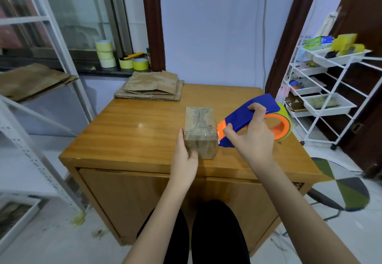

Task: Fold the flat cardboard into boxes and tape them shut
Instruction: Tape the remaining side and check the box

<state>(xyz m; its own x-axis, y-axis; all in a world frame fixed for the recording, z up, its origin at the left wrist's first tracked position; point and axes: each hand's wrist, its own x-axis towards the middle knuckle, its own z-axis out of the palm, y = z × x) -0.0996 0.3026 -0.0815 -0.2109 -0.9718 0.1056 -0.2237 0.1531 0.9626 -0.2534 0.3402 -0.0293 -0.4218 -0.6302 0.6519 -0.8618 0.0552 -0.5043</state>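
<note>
Folded cardboard box (200, 132) stood on the wooden desk (128, 135), between the two hands and closer to the left one. Clear tape visible over its top and near face.

Left hand (184, 158) lay against the box's left near corner: fingers mostly straight along the left side, thumb pressed on the near face. Not wrapped around the box.

Right hand (253, 134) gripped the blue and orange tape dispenser (255, 120), fingers curled over its blue body, thumb by the orange front end. The dispenser's front edge sat just beside the box's right side; contact could not be determined. Yellow-green tape roll on the dispenser, beyond the right hand.

Stack of flat cardboard (152, 86) lay on the desk's far edge, well beyond the left hand.
</note>
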